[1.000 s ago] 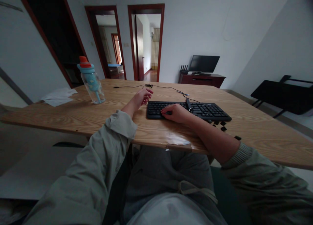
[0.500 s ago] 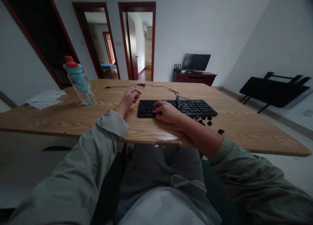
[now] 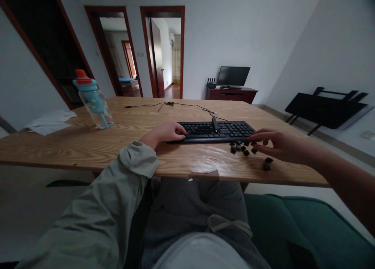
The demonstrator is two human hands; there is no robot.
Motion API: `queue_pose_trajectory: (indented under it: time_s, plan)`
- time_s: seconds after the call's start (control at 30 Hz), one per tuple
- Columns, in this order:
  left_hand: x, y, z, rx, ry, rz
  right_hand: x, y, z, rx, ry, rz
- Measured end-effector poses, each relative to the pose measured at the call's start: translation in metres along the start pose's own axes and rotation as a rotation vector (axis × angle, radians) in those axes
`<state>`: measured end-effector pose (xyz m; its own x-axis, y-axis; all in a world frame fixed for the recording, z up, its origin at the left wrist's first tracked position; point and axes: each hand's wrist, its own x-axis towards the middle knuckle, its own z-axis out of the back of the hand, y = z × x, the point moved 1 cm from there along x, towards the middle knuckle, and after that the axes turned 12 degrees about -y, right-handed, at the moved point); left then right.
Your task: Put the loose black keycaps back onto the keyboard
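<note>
A black keyboard (image 3: 234,130) lies on the wooden table in front of me, part of its left half showing a different texture from the right. My left hand (image 3: 168,131) rests over its left end, thumb apart from the other fingers on the keys. A slim dark stick-like tool (image 3: 215,124) lies across the middle of the keyboard. Loose black keycaps (image 3: 246,152) are scattered by its front right edge. Above them reaches my right hand (image 3: 272,144), fingers stretched out and thumb apart; I see nothing held in it. Two more keycaps (image 3: 267,165) lie nearer the table edge.
A clear bottle with an orange lid (image 3: 95,101) stands on the left of the table (image 3: 131,120), beside white paper (image 3: 48,122). A thin black cable (image 3: 168,103) runs behind the keyboard. Some tape (image 3: 205,174) sits at the front edge.
My right hand has left the keyboard's left half and moved right to the loose keycaps. My left hand has come down onto the keyboard's left end.
</note>
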<state>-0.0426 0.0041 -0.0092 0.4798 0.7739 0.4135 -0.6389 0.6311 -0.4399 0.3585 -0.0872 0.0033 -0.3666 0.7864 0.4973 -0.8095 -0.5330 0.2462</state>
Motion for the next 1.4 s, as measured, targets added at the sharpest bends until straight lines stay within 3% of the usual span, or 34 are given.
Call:
queue_pose_trajectory:
  time_s: [0.13, 0.3, 0.67, 0.8, 0.93, 1.07, 1.2, 1.4]
  plan:
    - [0.003, 0.004, -0.003, 0.005, 0.080, 0.008, -0.022, -0.018, -0.008, -0.107, 0.084, -0.061]
    - [0.004, 0.002, -0.001, -0.016, 0.099, 0.040, -0.017, 0.003, -0.015, -0.149, 0.130, -0.006]
    - [-0.003, -0.003, 0.016, -0.020, -0.182, -0.006, 0.028, 0.042, -0.044, -0.170, 0.245, 0.175]
    - [-0.005, -0.015, 0.010, -0.034, -0.286, -0.060, 0.053, 0.057, -0.047, 0.082, 0.153, 0.038]
    - [-0.006, -0.045, -0.003, 0.036, -0.405, -0.227, 0.090, 0.076, -0.062, 0.656, 0.006, -0.111]
    - [-0.004, -0.061, -0.010, 0.047, -0.448, -0.242, 0.115, 0.089, -0.084, 1.038, -0.049, -0.198]
    - [-0.003, -0.058, -0.009, 0.038, -0.454, -0.256, 0.118, 0.093, -0.097, 1.127, -0.060, -0.202]
    - [-0.003, -0.053, -0.010, 0.061, -0.418, -0.271, 0.108, 0.093, -0.098, 1.094, -0.083, -0.200]
